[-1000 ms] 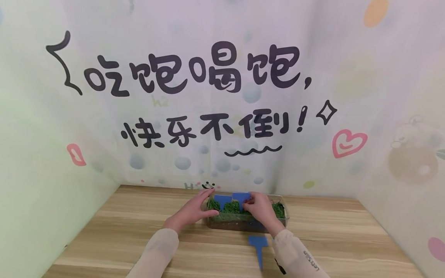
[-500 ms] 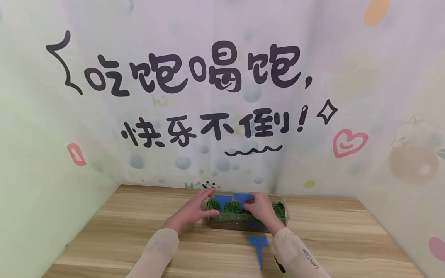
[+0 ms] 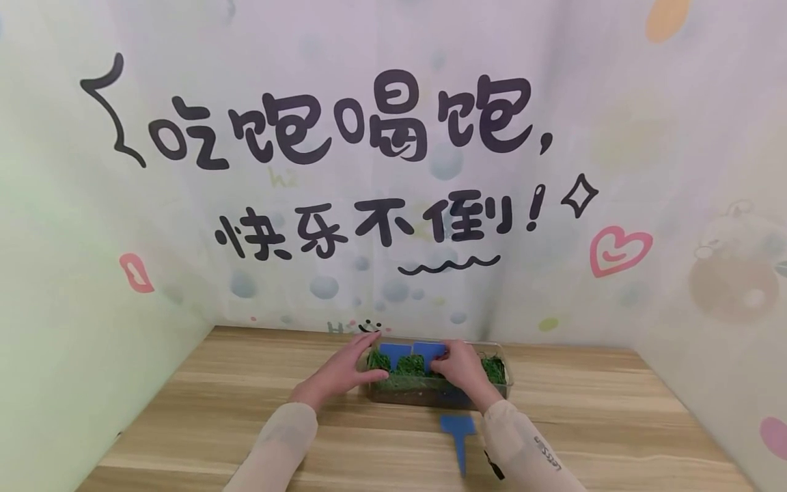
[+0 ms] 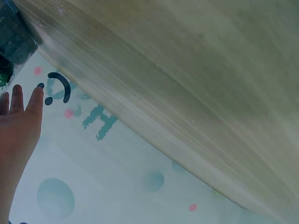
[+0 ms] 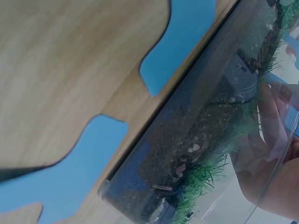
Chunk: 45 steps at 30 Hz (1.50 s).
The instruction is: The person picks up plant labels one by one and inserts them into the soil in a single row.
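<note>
A clear plastic planter box point(image 3: 399, 396) with soil and clumps of green grass point(image 3: 410, 366) stands near the back of the table. My right hand point(image 3: 464, 369) reaches over its front wall and pinches a blue T-shaped plant label point(image 3: 425, 351), upright among the grass. Left of it, a second blue label point(image 3: 393, 352) stands in the planter. My left hand point(image 3: 335, 372) is at the planter's left end, fingers extended toward the back and thumb near the front rim. In the left wrist view its straight fingers point(image 4: 33, 100) show beside the box.
In front of the planter a blue T-shaped label point(image 3: 458, 437) lies on the wooden table point(image 3: 215, 410). The right wrist view shows two blue labels lying there, one of them a lower-left label point(image 5: 70, 172). A patterned cloth wall point(image 3: 295, 287) rises behind the table.
The label in my right hand has sunk slightly, its top now about level with its neighbour's. My left hand has stayed at the planter's end.
</note>
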{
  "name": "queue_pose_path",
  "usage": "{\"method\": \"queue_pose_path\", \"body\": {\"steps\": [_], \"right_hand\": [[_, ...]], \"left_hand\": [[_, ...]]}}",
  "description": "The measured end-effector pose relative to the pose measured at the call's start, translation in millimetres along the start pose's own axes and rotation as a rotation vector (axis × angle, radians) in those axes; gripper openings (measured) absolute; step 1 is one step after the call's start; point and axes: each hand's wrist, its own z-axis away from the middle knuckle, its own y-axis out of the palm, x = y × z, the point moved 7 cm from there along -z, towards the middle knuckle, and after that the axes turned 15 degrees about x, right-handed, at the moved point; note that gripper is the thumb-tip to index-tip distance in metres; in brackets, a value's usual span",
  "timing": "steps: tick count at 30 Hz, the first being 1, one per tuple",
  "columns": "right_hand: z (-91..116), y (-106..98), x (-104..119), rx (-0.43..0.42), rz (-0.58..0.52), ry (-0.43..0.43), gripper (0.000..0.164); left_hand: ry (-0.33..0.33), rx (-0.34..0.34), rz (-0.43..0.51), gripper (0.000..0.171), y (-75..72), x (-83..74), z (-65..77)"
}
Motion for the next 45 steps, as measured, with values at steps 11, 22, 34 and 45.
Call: {"method": "queue_pose_path", "body": {"steps": [11,22,34,45], "right_hand": [[-1.7,3.9,-1.8,0.020,0.035,0.048,0.010],[-1.9,2.3,0.2,0.004,0.078,0.056,0.025],[-4.1,3.8,-2.0,0.015,0.096,0.059,0.017],[0.6,1.4,2.7,0.030,0.016,0.018,0.022]], "left_hand": [[-0.009,-0.002,0.003,0.085,-0.1,1.4,-0.3],[-0.011,-0.003,-0.004,0.084,-0.6,0.5,-1.8],[-0.012,0.004,0.003,0.084,-0.2,0.4,-0.8],[-0.007,0.003,0.014,0.084,-0.5,-0.3,0.6]]}}
